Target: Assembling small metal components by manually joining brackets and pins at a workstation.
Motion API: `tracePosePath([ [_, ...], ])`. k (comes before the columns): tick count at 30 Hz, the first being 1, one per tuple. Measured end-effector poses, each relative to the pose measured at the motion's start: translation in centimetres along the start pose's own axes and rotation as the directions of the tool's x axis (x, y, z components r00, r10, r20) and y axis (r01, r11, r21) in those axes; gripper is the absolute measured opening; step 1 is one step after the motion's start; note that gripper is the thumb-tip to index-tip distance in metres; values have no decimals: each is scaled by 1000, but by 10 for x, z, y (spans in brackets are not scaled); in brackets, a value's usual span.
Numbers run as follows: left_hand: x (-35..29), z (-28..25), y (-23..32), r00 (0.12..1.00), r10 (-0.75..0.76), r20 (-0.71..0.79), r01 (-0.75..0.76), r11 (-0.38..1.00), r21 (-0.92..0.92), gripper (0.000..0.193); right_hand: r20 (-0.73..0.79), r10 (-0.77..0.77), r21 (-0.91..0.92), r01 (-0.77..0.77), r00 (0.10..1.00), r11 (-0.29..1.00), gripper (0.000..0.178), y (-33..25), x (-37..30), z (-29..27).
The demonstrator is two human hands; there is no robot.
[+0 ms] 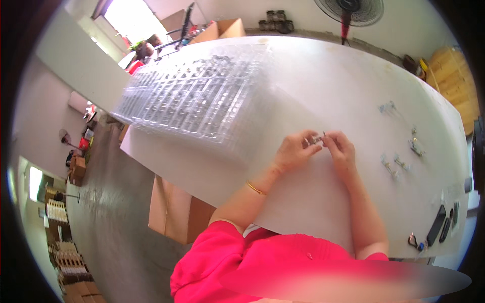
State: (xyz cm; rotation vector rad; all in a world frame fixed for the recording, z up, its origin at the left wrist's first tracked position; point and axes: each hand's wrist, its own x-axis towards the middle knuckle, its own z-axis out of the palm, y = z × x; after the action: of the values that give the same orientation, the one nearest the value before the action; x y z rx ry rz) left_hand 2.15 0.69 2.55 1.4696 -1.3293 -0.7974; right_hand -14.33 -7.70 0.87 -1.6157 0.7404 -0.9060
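Over the middle of the white table, my left hand (295, 150) pinches a small shiny metal part (315, 141) between thumb and fingers. My right hand (340, 149) meets it from the right, fingertips closed on the near end of the same part. Its exact kind is too small to make out. To the right lie several loose pieces of similar look: a metal piece (417, 148), another metal piece (402, 162), one more metal piece (389, 167) and a farther cluster of pieces (388, 108).
Stacked clear plastic trays (177, 96) with many compartments fill the table's far left. A black phone (436, 225) and small dark items lie at the right edge. Cardboard boxes (174, 212) stand below the table's left side. A fan (348, 10) is beyond the far edge.
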Motion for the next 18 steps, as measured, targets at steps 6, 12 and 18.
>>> tracePosePath([
  [6,10,-12,-22,999,21,-25,-32,841,-540,48,-133,201,522,-104,970,847,12,6,14,-3],
  [12,10,-7,-16,999,48,15,-33,859,-511,38,-43,244,746,-131,969,653,10,15,10,0],
  [18,11,-8,-24,1000,-13,-20,-1,814,-581,30,-34,264,558,-201,964,805,12,4,2,14],
])
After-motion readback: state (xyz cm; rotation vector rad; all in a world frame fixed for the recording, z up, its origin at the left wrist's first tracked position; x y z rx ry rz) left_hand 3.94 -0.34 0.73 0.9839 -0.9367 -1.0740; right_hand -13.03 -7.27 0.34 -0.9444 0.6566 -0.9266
